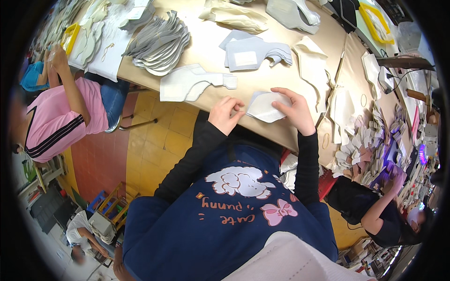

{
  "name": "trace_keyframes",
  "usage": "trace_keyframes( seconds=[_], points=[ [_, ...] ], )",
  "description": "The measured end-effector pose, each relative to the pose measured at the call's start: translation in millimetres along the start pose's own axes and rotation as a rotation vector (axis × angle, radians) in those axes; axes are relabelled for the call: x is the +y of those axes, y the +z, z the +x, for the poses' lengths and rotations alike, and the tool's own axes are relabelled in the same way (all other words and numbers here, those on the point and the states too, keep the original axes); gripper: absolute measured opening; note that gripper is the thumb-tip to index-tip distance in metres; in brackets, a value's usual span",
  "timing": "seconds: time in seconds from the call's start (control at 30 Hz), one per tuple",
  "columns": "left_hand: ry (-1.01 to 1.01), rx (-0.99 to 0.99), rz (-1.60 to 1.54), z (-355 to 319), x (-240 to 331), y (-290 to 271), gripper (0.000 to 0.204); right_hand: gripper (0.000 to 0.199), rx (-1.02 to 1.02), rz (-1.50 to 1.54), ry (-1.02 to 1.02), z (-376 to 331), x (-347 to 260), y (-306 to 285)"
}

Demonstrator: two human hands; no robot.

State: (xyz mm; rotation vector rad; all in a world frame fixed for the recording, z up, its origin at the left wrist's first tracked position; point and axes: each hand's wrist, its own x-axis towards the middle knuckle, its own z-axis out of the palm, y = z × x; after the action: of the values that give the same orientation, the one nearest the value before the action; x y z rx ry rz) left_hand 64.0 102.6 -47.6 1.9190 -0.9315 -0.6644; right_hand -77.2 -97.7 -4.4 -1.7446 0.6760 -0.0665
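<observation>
My right hand (296, 111) grips a small stack of pale grey and white cut fabric pieces (265, 108) at the table's near edge, thumb on top. Just left of the stack, my left hand (226, 114) has its fingers curled and pinched together, apart from the pieces. Whether anything is between those fingertips is too small to tell. Beyond my left hand lies a pale shoe-upper-shaped piece (190, 83). Farther off, grey cut pieces (255, 52) lie overlapped, one with a white patch.
A fanned pile of grey pieces (159, 44) sits at the far left, cream bundles (233, 17) at the back. Cream pieces (313, 65) and loose scraps (358, 149) cover the right side. Co-workers sit left, in a pink shirt (70, 112), and right, in black (389, 225).
</observation>
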Motion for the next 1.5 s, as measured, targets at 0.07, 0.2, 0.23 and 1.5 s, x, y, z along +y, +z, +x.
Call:
trace_keyframes(
  seconds=[0.07,0.2,0.23,1.5],
  points=[
    [0.02,0.012,0.01,0,-1,1,0.019,0.035,-0.013,0.031,0.071,0,-2,0],
    [0.052,0.038,0.041,-1,-2,4,0.018,0.035,-0.011,0.05,0.065,0,-4,2],
    [0.06,0.047,0.049,-1,-2,4,0.018,0.035,-0.011,0.044,0.062,0,-5,2],
    [0.166,0.086,0.238,-3,8,14,0.033,0.036,0.025,-0.159,-0.002,9,8,6]
  ],
)
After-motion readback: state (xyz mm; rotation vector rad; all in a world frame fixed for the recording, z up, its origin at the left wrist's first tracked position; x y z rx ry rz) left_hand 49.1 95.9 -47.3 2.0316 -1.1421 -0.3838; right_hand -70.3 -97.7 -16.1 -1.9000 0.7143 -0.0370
